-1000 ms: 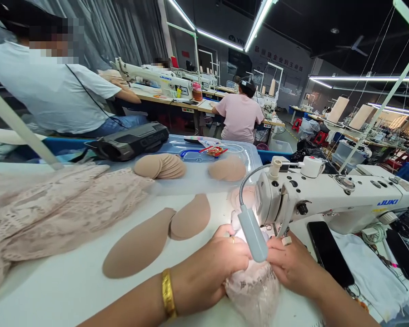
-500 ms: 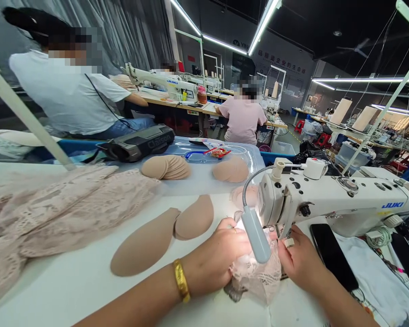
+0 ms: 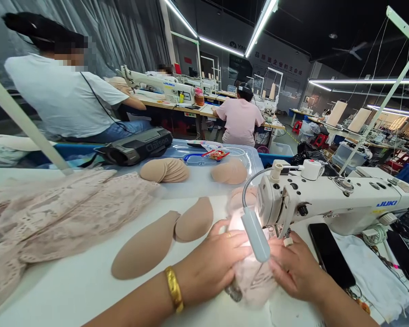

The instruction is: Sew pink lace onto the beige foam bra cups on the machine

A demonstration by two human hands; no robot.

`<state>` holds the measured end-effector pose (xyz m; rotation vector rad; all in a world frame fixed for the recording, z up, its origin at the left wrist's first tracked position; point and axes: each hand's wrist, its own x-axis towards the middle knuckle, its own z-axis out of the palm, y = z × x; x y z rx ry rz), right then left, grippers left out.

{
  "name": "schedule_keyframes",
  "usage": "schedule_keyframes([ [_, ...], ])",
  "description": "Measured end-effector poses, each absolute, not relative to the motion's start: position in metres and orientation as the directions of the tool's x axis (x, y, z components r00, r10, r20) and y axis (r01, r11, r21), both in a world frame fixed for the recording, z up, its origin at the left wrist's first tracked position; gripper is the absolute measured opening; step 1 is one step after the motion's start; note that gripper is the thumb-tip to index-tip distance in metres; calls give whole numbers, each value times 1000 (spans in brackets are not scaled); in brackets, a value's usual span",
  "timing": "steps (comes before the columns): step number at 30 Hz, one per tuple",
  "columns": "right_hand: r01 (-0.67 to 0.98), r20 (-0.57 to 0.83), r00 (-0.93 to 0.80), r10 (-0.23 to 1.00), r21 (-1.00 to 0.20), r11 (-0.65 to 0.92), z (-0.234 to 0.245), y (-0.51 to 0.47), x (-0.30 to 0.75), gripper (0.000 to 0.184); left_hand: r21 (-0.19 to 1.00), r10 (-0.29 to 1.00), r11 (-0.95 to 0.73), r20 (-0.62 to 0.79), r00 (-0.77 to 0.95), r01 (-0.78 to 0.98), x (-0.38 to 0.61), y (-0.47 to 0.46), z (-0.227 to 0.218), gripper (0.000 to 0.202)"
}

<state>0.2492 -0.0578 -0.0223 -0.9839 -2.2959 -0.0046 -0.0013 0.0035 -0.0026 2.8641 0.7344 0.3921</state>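
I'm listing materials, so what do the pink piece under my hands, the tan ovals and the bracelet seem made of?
Pink piece: probably thin, soft fabric, since it creases. Tan ovals: perhaps foam or covered padding, judging by their smooth matte surface. Bracelet: apparently gold-coloured metal, from its shine.

Shows two hands: left hand [image 3: 214, 262] at six o'clock, right hand [image 3: 296, 264] at four. Includes one foreground sewing machine [image 3: 341, 200] at three, one lamp [image 3: 257, 236] at five, one bangle [image 3: 173, 289] at seven, two large thread cones [image 3: 336, 113] at two-thirty.
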Motion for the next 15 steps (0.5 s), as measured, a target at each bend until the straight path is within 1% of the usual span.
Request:
schedule_keyframes([
  [2, 654, 478, -581, 659, -207, 728, -26, -59, 245, 30, 161, 562, -827, 210, 800, 539, 2, -2, -7, 19],
  [3, 675, 448, -589, 672, -184, 714, -29, -59, 243, 28, 124, 592, -805, 203, 780, 580, 5, -5, -9, 14],
  [5, 732, 412, -579, 704, -116, 671, -37, -56, 241, 11, 49, 631, -771, 191, 752, 635, 12, -13, -11, 8],
  [6, 756, 405, -568, 717, -88, 649, -40, -55, 241, 12, 29, 641, -761, 182, 746, 648, 14, -17, -11, 10],
  [7, 772, 398, -557, 729, -76, 631, -42, -53, 243, 19, 29, 648, -756, 171, 742, 654, 15, -20, -10, 12],
  [8, 778, 393, -549, 738, -82, 623, -43, -52, 245, 24, 52, 651, -757, 159, 743, 652, 13, -23, -9, 14],
  [10, 779, 403, -521, 752, -135, 612, -41, -50, 251, 23, 138, 626, -780, 135, 768, 611, 4, -26, -7, 20],
  [13, 756, 455, -462, 761, -248, 606, -32, -49, 261, 19, 241, 530, -835, 113, 840, 494, -19, -23, -8, 43],
  [15, 740, 451, -443, 775, -305, 600, -25, -49, 267, 19, 293, 465, -858, 93, 880, 422, -31, -18, -11, 58],
])
